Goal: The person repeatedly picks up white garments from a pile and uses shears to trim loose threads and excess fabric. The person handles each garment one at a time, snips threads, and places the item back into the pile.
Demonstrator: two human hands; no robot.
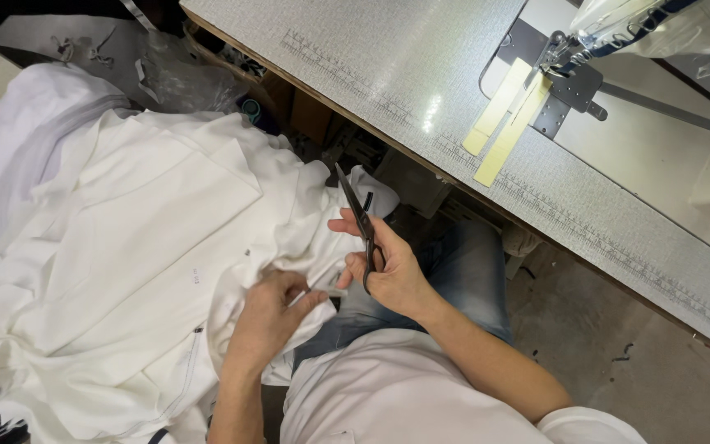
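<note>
My right hand (392,267) holds a pair of dark scissors (360,215) by the handles, blades closed and pointing up and to the left, over my lap. My left hand (269,316) pinches a fold of white fabric (149,247) at the edge of a big heap of white garment pieces. That heap lies to my left and spills over my knee. The two hands are close together, almost touching. I sit in blue jeans (454,271) and a white shirt.
A grey sewing table (421,90) with printed ruler marks runs diagonally at the right, its wooden edge near my knee. A sewing machine's needle area (560,57) and two pale yellow strips (507,119) sit on it. Clear plastic bags (174,74) lie behind the heap.
</note>
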